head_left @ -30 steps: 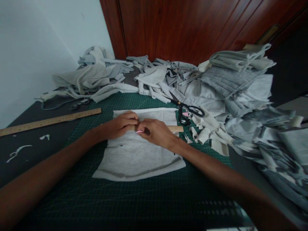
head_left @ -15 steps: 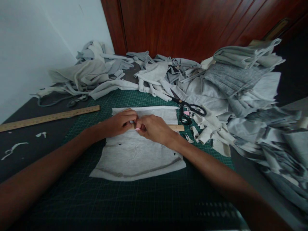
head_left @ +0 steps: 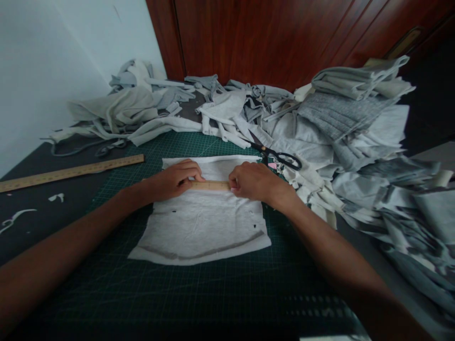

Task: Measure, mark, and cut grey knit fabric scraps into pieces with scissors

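Note:
A pale grey piece of fabric (head_left: 209, 225) lies flat on the green cutting mat (head_left: 199, 298), with small dark marks near its sides and a grey band along its near edge. Across its upper part runs a wooden ruler (head_left: 210, 185). My left hand (head_left: 177, 178) is curled, its fingertips pressing the ruler down. Toward the ruler's right part, my right hand (head_left: 253, 182) is closed in a pinch at the ruler's edge. A pinkish spot shows at its fingertips, but I cannot make out whether it is a held piece or a nail.
Black-handled scissors (head_left: 277, 155) lie to the right, beside a small pink piece (head_left: 272, 166) and fabric scraps (head_left: 313, 192). Cloth heaps (head_left: 227, 109) line the back; folded fabric (head_left: 355, 80) is stacked at right. Another wooden ruler (head_left: 74, 173) lies at left.
My right hand has moved right, away from my left hand, along the ruler. More of the ruler now shows between the hands. My left hand's fingers have settled onto the ruler.

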Tool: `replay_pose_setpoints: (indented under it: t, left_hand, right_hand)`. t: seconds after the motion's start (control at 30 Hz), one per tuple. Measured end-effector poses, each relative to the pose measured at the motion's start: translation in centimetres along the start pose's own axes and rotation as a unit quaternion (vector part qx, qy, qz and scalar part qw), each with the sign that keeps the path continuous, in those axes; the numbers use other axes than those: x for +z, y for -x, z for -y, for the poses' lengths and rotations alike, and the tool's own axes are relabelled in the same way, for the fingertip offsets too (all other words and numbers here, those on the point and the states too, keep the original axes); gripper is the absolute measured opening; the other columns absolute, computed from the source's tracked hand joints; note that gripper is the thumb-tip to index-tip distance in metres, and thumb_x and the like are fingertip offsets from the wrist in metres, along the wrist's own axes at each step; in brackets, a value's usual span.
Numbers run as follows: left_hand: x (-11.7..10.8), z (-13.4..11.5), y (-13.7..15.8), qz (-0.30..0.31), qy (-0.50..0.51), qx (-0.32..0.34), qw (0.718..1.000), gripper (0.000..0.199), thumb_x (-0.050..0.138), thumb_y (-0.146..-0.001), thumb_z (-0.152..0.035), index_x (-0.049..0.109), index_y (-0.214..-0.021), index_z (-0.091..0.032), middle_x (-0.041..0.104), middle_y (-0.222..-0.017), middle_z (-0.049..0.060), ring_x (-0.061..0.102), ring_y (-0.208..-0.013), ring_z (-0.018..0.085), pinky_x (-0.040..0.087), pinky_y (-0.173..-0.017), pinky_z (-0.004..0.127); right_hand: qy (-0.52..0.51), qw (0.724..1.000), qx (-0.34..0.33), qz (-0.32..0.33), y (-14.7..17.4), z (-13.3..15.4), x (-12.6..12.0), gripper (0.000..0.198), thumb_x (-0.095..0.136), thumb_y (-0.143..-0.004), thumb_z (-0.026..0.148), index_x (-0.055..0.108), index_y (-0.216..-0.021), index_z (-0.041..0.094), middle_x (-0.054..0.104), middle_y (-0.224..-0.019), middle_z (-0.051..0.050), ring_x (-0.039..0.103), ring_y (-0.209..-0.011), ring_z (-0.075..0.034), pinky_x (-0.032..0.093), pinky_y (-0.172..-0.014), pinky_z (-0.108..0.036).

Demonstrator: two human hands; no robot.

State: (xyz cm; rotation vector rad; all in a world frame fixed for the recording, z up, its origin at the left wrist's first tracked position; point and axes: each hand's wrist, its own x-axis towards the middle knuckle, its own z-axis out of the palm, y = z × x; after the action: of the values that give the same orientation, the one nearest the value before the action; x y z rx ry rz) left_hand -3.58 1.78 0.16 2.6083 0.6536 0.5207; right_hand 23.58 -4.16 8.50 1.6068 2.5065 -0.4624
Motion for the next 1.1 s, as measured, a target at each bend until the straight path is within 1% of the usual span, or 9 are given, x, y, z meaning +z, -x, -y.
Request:
replay_pose_setpoints:
  t: [0.1,0.2,0.27,0.4,0.57,0.73,0.83,0.93,1.1]
  left_hand:
    - [0.1,0.0,0.1,-0.002,-0.002,0.002,1.000,0.038,0.043,-0.086,-0.006,0.071,-0.107,-0.019,0.070,-0.106,0.006,0.063,-0.103,0.020,0.050,-0.100,0.035]
    - [0.1,0.0,0.1,-0.009,-0.003,0.007,1.000,0.036,0.042,-0.087,-0.006,0.070,-0.107,-0.019,0.069,-0.105,0.007,0.063,-0.103,0.020,0.050,-0.098,0.035]
    - [0.0,-0.2,0.0,-0.007,0.001,0.005,1.000,0.033,0.043,-0.087,-0.006,0.069,-0.104,-0.020,0.069,-0.104,0.007,0.063,-0.102,0.021,0.050,-0.096,0.035]
    - [-0.2,-0.5,-0.3,-0.013,0.001,0.006,1.000,0.020,0.045,-0.087,-0.009,0.062,-0.086,-0.020,0.064,-0.089,0.005,0.060,-0.092,0.021,0.049,-0.086,0.034]
    - [0.0,-0.3,-0.4,-0.023,-0.006,0.014,1.000,0.017,0.047,-0.086,-0.009,0.057,-0.081,-0.021,0.060,-0.083,0.004,0.058,-0.086,0.020,0.047,-0.081,0.033]
    - [0.0,0.1,-0.2,-0.012,-0.002,0.018,1.000,0.026,0.045,-0.084,-0.006,0.065,-0.092,-0.020,0.067,-0.095,0.005,0.062,-0.095,0.020,0.049,-0.090,0.033]
    - [0.0,0.2,-0.1,-0.014,-0.002,0.027,1.000,0.033,0.043,-0.087,-0.006,0.069,-0.101,-0.020,0.069,-0.100,0.006,0.063,-0.099,0.020,0.049,-0.094,0.033]
    - [0.1,0.3,-0.1,-0.013,-0.004,0.020,1.000,0.033,0.043,-0.089,-0.006,0.070,-0.102,-0.019,0.070,-0.101,0.007,0.063,-0.100,0.020,0.050,-0.096,0.033]
    - [0.0,-0.3,-0.1,-0.010,-0.017,0.008,1.000,0.031,0.044,-0.090,-0.009,0.071,-0.102,-0.019,0.071,-0.102,0.007,0.063,-0.100,0.021,0.050,-0.097,0.033]
  right_hand:
    - [-0.006,1.000,-0.005,-0.001,0.3,-0.1,-0.1,0.008,0.069,-0.089,0.016,0.076,-0.085,0.018,0.070,-0.085,-0.008,0.058,-0.077,-0.018,0.027,-0.065,-0.033]
    - [-0.067,0.996,-0.054,-0.013,0.1,0.5,0.3,0.006,0.069,-0.090,0.015,0.074,-0.089,0.020,0.072,-0.089,-0.005,0.058,-0.078,-0.015,0.029,-0.066,-0.032]
    - [-0.104,0.990,-0.084,-0.038,-0.3,1.2,1.0,0.005,0.069,-0.093,0.018,0.072,-0.094,0.021,0.073,-0.091,-0.003,0.060,-0.081,-0.015,0.031,-0.067,-0.031]
    - [-0.175,0.974,-0.119,-0.086,-1.7,2.6,3.1,0.004,0.066,-0.099,0.021,0.069,-0.101,0.021,0.073,-0.094,-0.001,0.062,-0.084,-0.015,0.035,-0.071,-0.029]
    - [-0.219,0.959,-0.147,-0.104,-2.6,2.9,4.6,0.005,0.063,-0.097,0.018,0.065,-0.095,0.022,0.072,-0.094,0.000,0.062,-0.085,-0.014,0.038,-0.074,-0.028]
    - [-0.169,0.976,-0.112,-0.075,-2.0,2.2,3.3,0.007,0.066,-0.091,0.015,0.068,-0.091,0.021,0.071,-0.088,0.000,0.060,-0.081,-0.014,0.034,-0.070,-0.029]
    - [-0.132,0.986,-0.094,-0.036,-1.4,1.3,1.9,0.010,0.068,-0.086,0.011,0.070,-0.088,0.021,0.071,-0.088,-0.001,0.059,-0.081,-0.014,0.031,-0.068,-0.029]
    - [-0.108,0.991,-0.075,0.009,-1.0,0.2,0.7,0.012,0.069,-0.083,0.010,0.072,-0.086,0.021,0.071,-0.087,-0.001,0.058,-0.079,-0.014,0.031,-0.067,-0.029]
    - [-0.115,0.988,-0.099,0.035,-0.9,-1.2,0.2,0.013,0.069,-0.081,0.009,0.072,-0.087,0.020,0.069,-0.083,0.000,0.056,-0.073,-0.013,0.033,-0.065,-0.029]
